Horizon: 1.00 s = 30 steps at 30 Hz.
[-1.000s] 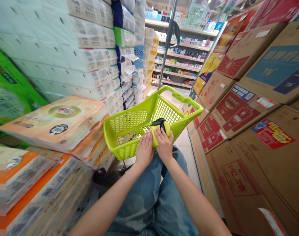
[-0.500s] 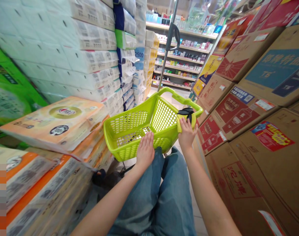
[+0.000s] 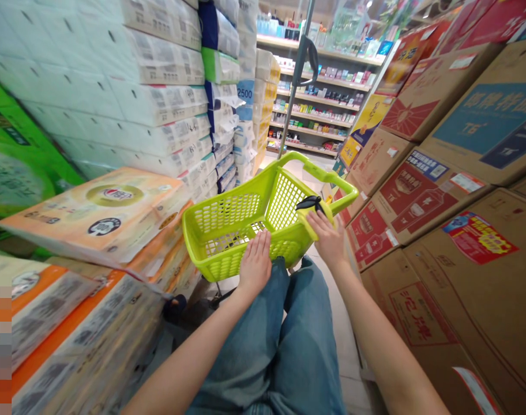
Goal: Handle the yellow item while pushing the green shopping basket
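Observation:
A lime-green plastic shopping basket (image 3: 228, 210) with perforated walls and a loop handle stands at an angle before my knees, nothing seen inside it. My left hand (image 3: 256, 260) grips its near rim, fingers straight and close together over the edge; the thumb is hidden. In my right hand (image 3: 330, 235) is a yellow cloth (image 3: 310, 223) with a black part, pressed onto the same rim to the right, near the foot of the handle. My fingers lie over the cloth and cover much of it.
Stacked white tissue packs (image 3: 172, 104) rise on the left, with an orange tissue pack (image 3: 94, 202) jutting out lower down. Printed cardboard cartons (image 3: 444, 242) wall the right side. A grey pole (image 3: 295, 86) stands beyond the basket, before stocked shelves (image 3: 327, 98).
My right hand has slid the cloth leftward along the rim, away from the handle. My left hand and the basket are nearly where they were.

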Each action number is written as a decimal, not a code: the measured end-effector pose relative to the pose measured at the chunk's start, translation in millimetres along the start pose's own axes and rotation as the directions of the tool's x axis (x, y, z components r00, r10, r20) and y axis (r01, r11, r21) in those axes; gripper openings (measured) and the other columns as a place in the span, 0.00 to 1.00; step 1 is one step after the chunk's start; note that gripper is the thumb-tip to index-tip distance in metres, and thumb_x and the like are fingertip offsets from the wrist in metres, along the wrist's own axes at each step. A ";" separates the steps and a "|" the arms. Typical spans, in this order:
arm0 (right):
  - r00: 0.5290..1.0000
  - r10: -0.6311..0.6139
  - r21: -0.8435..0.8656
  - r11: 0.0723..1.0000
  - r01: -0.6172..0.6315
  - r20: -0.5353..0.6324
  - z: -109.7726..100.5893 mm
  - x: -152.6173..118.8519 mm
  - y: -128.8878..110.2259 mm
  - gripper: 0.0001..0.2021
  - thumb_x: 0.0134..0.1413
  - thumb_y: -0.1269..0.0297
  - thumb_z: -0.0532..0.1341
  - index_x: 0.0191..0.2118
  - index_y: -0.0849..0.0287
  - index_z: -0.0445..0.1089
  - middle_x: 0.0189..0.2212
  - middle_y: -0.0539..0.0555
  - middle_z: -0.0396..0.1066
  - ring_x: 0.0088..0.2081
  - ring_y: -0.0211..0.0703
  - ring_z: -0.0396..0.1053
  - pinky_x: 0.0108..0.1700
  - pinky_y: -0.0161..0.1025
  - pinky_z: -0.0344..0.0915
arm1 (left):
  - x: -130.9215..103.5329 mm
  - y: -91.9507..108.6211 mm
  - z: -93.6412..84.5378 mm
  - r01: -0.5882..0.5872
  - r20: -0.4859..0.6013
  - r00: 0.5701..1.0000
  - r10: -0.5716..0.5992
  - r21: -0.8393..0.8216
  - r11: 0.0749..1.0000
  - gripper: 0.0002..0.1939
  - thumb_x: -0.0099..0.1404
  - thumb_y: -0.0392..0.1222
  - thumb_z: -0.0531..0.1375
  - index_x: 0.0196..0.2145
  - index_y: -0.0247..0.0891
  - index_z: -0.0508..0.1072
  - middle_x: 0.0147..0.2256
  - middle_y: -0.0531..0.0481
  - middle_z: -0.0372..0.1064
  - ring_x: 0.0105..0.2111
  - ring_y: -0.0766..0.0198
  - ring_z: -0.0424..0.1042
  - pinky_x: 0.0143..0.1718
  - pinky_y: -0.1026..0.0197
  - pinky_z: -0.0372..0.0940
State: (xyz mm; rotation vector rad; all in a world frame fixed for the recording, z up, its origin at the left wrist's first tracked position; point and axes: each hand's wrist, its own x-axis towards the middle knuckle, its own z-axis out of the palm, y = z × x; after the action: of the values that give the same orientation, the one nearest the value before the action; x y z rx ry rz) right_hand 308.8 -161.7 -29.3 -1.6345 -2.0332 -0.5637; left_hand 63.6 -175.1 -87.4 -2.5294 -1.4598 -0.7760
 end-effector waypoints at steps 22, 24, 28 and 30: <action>0.999 -0.035 -0.007 0.999 0.035 0.017 1.2 4.2 -10.2 0.33 0.52 0.80 0.54 0.62 0.48 0.64 0.62 0.50 0.67 0.65 0.46 0.61 0.70 0.57 0.34 | 0.4 -0.6 -1.1 -0.006 0.013 1.000 0.006 0.000 1.000 0.42 0.64 0.35 0.52 0.71 0.29 0.39 0.71 0.40 0.43 0.70 0.56 0.44 0.70 0.51 0.43; 0.998 0.052 -0.041 0.998 -0.054 -0.043 -1.8 11.6 12.5 0.31 0.52 0.79 0.53 0.61 0.49 0.66 0.61 0.51 0.68 0.64 0.48 0.61 0.70 0.60 0.33 | 0.7 -0.4 0.0 -0.005 0.010 1.000 0.005 -0.003 1.000 0.41 0.64 0.35 0.52 0.71 0.29 0.39 0.71 0.40 0.43 0.70 0.56 0.44 0.70 0.50 0.43; 0.967 0.211 -0.024 0.976 -0.217 -0.139 10.9 12.5 -0.6 0.32 0.50 0.79 0.52 0.61 0.51 0.65 0.61 0.53 0.68 0.65 0.51 0.59 0.69 0.63 0.33 | 0.7 0.4 1.2 0.009 0.004 1.000 -0.009 -0.006 1.000 0.41 0.63 0.35 0.52 0.71 0.29 0.40 0.71 0.40 0.43 0.70 0.55 0.44 0.70 0.50 0.43; 0.967 0.221 0.007 0.975 -0.222 -0.127 21.9 5.2 -32.2 0.34 0.49 0.80 0.52 0.62 0.51 0.64 0.62 0.53 0.66 0.66 0.51 0.58 0.69 0.63 0.34 | 0.5 0.5 1.3 0.010 0.007 1.000 -0.010 -0.003 1.000 0.41 0.63 0.34 0.52 0.71 0.28 0.40 0.71 0.40 0.42 0.71 0.55 0.43 0.70 0.51 0.43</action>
State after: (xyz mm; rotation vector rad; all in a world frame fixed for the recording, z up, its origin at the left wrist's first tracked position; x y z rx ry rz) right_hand 274.1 -151.6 -44.7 -1.7546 -1.7318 -0.5784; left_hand 64.6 -174.5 -88.2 -2.5319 -1.4750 -0.7726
